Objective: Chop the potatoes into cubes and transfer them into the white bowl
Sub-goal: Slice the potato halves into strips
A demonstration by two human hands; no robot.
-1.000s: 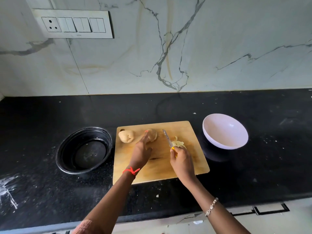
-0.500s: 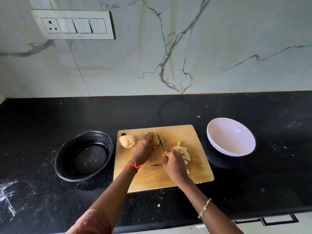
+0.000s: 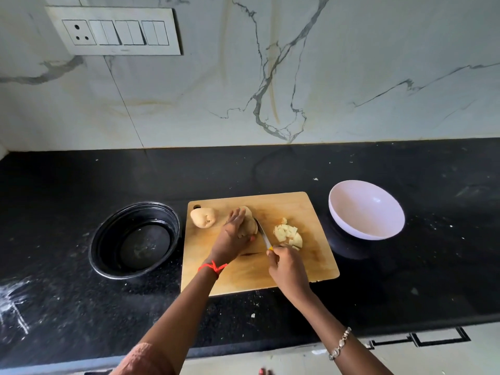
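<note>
Holding potato (image 3: 249, 226), left hand (image 3: 230, 240) | right hand (image 3: 288, 269) grips knife (image 3: 261, 233); tip points away-left

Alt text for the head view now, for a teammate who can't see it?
On a wooden cutting board, the left hand holds a potato while the right hand grips a knife, blade against it. Cut cubes lie right of the blade, a second potato at the board's far left corner; an empty white bowl sits right of the board.
</note>
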